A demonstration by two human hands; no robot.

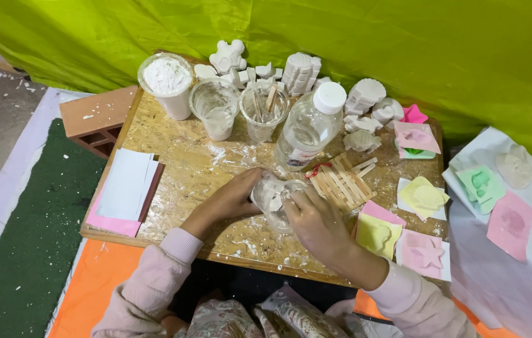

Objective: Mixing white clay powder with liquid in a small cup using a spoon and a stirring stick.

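Right, here is what I see, sweeping left to right.

Far left: a red brick [98,112] sits at the upper left corner of the wooden board [184,181], and a stack of white and pink paper sheets [123,191] lies on the board's left edge.

Upper left of board: a plastic cup of white powder [167,81], then a clear cup [214,106] smeared white inside, then another clear cup holding wooden sticks [264,107].

Left hand [231,199]: I see it at centre frame, fingers wrapped round the left side of the clear plastic cup [273,199], clamped on it.

Cup: it rests low on the board at centre, whitish inside, between both hands.

Right hand [317,220]: it comes in from the lower right, fingertips pinched together at the cup's rim; I cannot tell whether anything is held between them.

Just above the hands: a clear bottle with a white cap [311,124] stands near the cup, and a raft of wooden sticks tied with red thread [341,181] lies just beside the right hand.

Top centre to right: white plaster figures [303,72] are crowded along the board's far edge.

Right: pink, yellow and green moulds [425,197] lie on the board and on the grey cloth [497,275] beyond.
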